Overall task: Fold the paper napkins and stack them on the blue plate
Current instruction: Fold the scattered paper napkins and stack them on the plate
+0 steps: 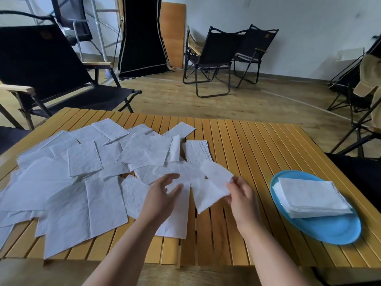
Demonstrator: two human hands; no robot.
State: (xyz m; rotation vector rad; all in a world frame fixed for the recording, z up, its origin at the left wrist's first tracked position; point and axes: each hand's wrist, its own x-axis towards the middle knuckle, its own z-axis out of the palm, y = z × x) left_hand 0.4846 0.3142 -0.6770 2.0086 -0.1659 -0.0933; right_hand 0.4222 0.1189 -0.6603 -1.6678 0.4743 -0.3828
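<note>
Several white paper napkins (82,178) lie spread flat and overlapping across the left half of the slatted table (247,145). My right hand (240,195) pinches the right edge of one napkin (210,188), lifted slightly above the table. My left hand (162,195) hovers over the pile just left of that napkin, fingers relaxed and spread, holding nothing. At the right, a blue plate (329,230) carries a neat stack of folded napkins (311,197).
Black folding chairs stand around the table: one at the far left (51,75), two at the back (216,58), more at the right edge (362,96). A small stack of napkins (195,149) lies mid-table. The table's near edge runs just below my forearms.
</note>
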